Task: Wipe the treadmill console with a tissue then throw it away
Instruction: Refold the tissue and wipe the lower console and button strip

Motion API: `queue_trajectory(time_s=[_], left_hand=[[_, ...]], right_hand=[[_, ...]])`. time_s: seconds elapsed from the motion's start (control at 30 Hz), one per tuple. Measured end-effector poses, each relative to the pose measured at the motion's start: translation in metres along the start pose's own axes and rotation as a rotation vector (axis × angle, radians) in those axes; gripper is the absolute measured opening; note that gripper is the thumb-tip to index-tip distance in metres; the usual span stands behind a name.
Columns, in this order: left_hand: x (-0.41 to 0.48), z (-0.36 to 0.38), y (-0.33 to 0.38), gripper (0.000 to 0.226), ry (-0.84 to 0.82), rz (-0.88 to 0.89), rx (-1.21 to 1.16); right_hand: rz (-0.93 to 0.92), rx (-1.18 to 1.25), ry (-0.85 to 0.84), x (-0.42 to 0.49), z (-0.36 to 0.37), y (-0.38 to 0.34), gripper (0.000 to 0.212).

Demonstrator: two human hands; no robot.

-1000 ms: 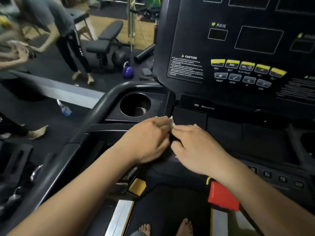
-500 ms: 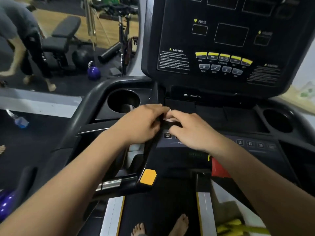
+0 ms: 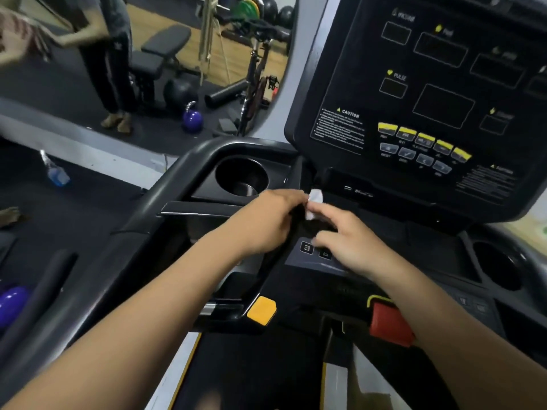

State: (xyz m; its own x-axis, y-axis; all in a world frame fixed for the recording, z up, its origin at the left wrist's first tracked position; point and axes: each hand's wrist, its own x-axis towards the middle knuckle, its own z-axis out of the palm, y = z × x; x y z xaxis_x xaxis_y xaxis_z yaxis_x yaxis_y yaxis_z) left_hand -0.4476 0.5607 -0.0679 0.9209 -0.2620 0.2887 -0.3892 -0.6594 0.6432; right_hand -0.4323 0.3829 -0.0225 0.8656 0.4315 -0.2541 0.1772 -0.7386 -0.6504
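Fingers point(image 3: 299, 199) of both hands pinching tissue point(image 3: 314, 199)

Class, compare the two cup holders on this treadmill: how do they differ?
The left cup holder lies just beyond the left hand, fully in view, with a shiny metallic bottom showing. The right cup holder sits out past the right hand, and its inside looks plain dark. Both are round black recesses, apparently empty.
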Motion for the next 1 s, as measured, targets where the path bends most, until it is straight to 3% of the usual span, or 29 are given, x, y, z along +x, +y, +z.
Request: queue_trajectory(time_s=[0.1,0.2,0.3,0.4,0.5,0.6,0.7,0.8,0.9,1.0], left_hand=[[0.008,-0.002,-0.005,0.061,0.034,-0.086,0.052],[0.008,-0.001,0.002,0.067,-0.057,-0.072,0.041],[0.012,0.000,0.009,0.071,-0.042,-0.058,0.005],[0.016,-0.003,0.008,0.047,-0.030,-0.060,0.034],[0.013,-0.001,0.005,0.020,0.069,-0.110,0.082],[0.002,0.002,0.004,0.012,0.174,-0.162,0.063],[-0.009,-0.002,0.009,0.013,0.226,-0.246,-0.151],[-0.018,-0.012,0.019,0.014,0.213,-0.308,-0.420],[-0.029,-0.020,0.026,0.012,0.227,-0.292,-0.787],[-0.038,-0.021,0.027,0.019,0.242,-0.316,-0.893]], right_hand=[[-0.077,0.114,0.042,0.005,0.001,0.002,0.073],[-0.172,0.039,0.086,-0.006,0.006,0.010,0.063],[-0.239,0.226,0.101,-0.002,0.004,0.013,0.060],[-0.324,0.301,0.069,0.002,0.005,0.011,0.061],[-0.356,0.309,0.163,0.001,0.002,0.015,0.050],[-0.500,-0.052,0.279,0.004,-0.005,0.016,0.035],[-0.539,-0.163,0.277,0.006,-0.002,0.008,0.017],[-0.438,0.021,0.273,0.007,-0.002,-0.003,0.011],[-0.321,0.274,0.152,0.006,-0.006,-0.008,0.009],[-0.281,0.378,0.112,0.006,-0.003,-0.010,0.012]])
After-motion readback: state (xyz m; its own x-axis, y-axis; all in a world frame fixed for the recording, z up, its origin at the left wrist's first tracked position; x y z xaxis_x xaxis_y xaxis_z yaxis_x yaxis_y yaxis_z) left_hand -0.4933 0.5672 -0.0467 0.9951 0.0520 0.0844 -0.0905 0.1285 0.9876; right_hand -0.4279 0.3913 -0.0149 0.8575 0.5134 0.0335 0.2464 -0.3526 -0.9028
